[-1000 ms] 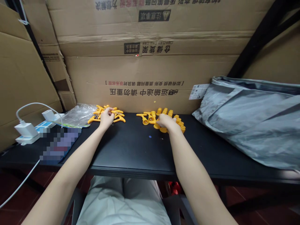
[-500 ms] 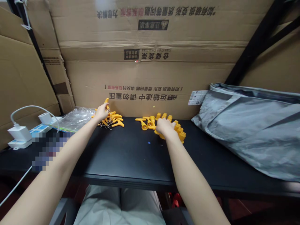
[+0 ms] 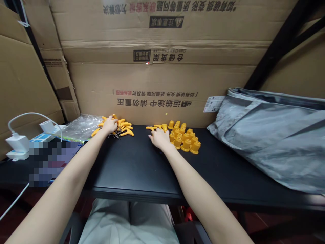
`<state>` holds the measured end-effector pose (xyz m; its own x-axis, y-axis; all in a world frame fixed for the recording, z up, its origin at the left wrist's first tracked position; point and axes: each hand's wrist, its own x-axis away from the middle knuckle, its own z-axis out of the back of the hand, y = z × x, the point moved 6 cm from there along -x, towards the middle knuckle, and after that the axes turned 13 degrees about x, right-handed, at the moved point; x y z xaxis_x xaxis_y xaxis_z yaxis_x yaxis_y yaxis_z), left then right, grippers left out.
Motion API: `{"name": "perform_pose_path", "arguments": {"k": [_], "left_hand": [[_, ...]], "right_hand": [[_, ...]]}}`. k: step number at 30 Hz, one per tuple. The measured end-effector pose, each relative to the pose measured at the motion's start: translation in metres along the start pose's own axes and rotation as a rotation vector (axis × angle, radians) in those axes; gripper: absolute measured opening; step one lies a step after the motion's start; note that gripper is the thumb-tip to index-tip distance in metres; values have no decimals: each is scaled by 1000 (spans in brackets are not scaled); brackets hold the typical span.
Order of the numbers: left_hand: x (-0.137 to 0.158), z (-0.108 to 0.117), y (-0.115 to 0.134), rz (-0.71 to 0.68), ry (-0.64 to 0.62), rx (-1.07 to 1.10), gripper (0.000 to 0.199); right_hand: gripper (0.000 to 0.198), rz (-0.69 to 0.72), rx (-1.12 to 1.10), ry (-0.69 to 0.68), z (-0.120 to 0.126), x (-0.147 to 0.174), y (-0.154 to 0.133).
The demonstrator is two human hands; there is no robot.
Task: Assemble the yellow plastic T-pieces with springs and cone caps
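Note:
My left hand [image 3: 110, 125] is at a pile of yellow corkscrew handles [image 3: 126, 128]. Its fingers are curled around one yellow handle, partly hidden by the hand. Dark metal spirals [image 3: 116, 134] stick out at the front of the pile. My right hand [image 3: 159, 138] reaches over several yellow pieces with handles and bell-shaped cups [image 3: 164, 127], its fingers spread and partly covering them. Just right of it, yellow cups [image 3: 186, 144] stand upright in close rows, wide rim down.
Behind the black table [image 3: 137, 169] rises a cardboard sheet [image 3: 162, 78]. A grey bag [image 3: 269, 135] fills the right side. On the left are clear plastic wrap [image 3: 85, 127], a power strip [image 3: 42, 139] with a white charger [image 3: 17, 144], and a partly blurred tablet [image 3: 67, 156].
My right hand has moved left, off the cups and onto the pieces with handles. My left hand has lowered into the pile with the handle it held upright.

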<state>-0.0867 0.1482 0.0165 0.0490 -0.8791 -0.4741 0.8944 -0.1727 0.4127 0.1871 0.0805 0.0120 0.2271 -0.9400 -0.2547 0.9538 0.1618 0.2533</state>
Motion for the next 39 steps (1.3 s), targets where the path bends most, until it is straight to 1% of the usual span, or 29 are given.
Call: {"name": "perform_pose_path", "arguments": {"k": [2, 4, 10, 12, 14, 16, 17, 22, 27, 30, 34, 36, 39], "left_hand": [[5, -3, 8, -37, -56, -86, 38], [9, -4, 15, -67, -82, -123, 38], [12, -10, 28, -123, -117, -71, 42], [10, -13, 30, -99, -143, -51, 43], [7, -14, 27, -11, -153, -39, 42], [5, -13, 23, 73, -145, -47, 40], [5, -13, 22, 90, -138, -51, 39], [8, -10, 24, 22, -87, 2, 41], [14, -3, 32, 16, -4, 34, 41], [19, 3, 48, -15, 19, 71, 43], [32, 13, 82, -147, 0, 152, 47], [40, 17, 97, -202, -29, 177, 51], [53, 20, 111, -251, -62, 185, 57]], "right_hand": [[35, -1, 4, -21, -5, -1, -1], [35, -7, 6, -40, -8, -2, 0], [35, -19, -5, -82, -12, -2, -1], [35, -20, -9, -89, -11, -2, -2], [34, -21, -13, -81, -11, -2, -2], [33, -25, -14, -69, -11, -2, -2], [33, -28, -14, -64, -12, -2, -2], [32, -45, -28, -42, -12, -3, -2], [33, -84, -80, -24, -8, -3, -1], [35, -121, -104, 20, -3, -2, 1], [38, -107, -113, 127, 6, -2, 3], [42, -54, -134, 215, 13, -2, 1], [44, 93, -164, 353, 25, 0, -5]]}}
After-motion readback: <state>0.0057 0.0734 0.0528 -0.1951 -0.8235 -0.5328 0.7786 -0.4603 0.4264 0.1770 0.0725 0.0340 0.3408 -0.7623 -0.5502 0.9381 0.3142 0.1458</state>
